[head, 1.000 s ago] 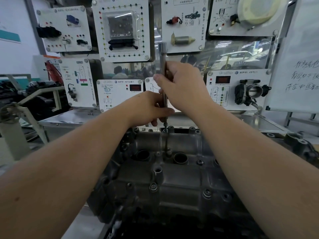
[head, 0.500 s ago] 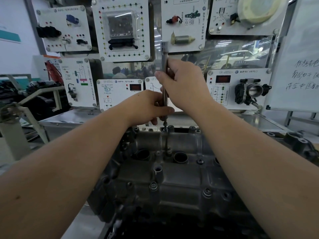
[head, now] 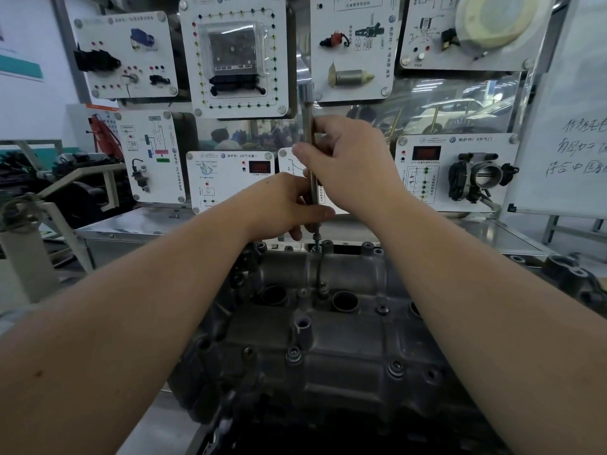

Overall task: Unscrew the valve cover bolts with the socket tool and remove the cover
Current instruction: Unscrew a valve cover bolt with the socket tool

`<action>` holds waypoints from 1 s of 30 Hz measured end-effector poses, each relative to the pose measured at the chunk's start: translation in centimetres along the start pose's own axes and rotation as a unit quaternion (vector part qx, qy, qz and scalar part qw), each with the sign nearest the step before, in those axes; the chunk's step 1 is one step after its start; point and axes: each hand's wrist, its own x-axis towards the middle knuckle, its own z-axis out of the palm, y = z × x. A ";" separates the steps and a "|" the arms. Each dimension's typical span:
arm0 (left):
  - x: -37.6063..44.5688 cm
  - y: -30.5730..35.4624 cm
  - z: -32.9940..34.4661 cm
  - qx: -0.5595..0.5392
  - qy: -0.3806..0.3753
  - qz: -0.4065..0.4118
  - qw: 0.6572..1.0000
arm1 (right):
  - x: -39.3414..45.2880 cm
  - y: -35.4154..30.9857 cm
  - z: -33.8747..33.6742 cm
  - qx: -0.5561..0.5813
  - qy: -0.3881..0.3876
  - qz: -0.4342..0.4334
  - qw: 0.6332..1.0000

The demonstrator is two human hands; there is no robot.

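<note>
Gripping socket tool (head: 308,133) as before, right hand (head: 351,165) high, left hand (head: 282,208) low, bolt (head: 317,239) risen.

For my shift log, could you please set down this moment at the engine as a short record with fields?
tool: long silver metal socket tool, upright
tool tip: on a small bolt at the far edge of the grey cast-metal valve cover
left hand: grips the lower shaft
right hand: grips the upper shaft
cover: in place on the engine
backdrop: white training panels with mounted parts
</note>
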 end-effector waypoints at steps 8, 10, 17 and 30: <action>-0.4 0.3 -0.2 -0.025 -0.009 -0.001 1.000 | 0.1 0.0 -0.1 -0.008 -0.017 0.034 0.999; -0.4 0.2 -0.2 -0.019 -0.004 0.000 1.000 | 0.0 -0.1 -0.1 -0.001 -0.012 0.022 1.000; -0.4 0.4 -0.1 -0.018 -0.005 0.001 1.000 | 0.3 0.2 -0.2 0.018 -0.013 0.020 1.000; -0.1 -0.1 -0.1 -0.008 0.001 0.002 1.000 | -0.1 0.0 -0.1 0.024 -0.005 -0.003 1.000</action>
